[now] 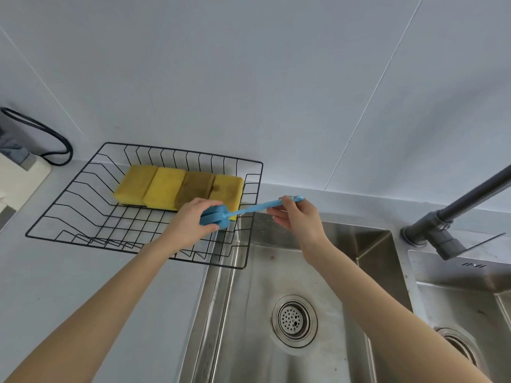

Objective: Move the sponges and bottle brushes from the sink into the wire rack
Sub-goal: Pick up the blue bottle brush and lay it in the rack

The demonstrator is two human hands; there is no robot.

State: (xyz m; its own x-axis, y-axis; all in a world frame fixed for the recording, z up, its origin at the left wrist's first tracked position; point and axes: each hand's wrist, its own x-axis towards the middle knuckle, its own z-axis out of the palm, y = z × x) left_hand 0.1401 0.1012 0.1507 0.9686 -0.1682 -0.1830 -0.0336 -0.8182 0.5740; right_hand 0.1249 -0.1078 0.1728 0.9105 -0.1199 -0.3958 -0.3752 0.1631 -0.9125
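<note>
Orientation of the blue bottle brush governs the coming placement: its long axis runs roughly left to right, tilted slightly upward toward the handle end, and it spans the right wall of the wire rack. The foam head lies to the left, over the rack's near right portion; the handle tip lies to the right, over the back edge of the sink. Both hands carry the brush. The left hand is closed around the foam head, fingers wrapped over its top. The right hand pinches the handle near its far end between thumb and fingertips. The brush appears held clear of the rack wires, though contact cannot be ruled out from this view. Four yellow sponges lie side by side along the back of the rack, touching one another, just behind the brush head. The visible sink basin holds no further sponge or brush, so the task appears close to completion. To seat the brush, the handle end likely needs to travel left, across the rack's right wall, until the whole length lies inside, in front of the sponges. The left hand is the nearer one to the open rack floor.
</note>
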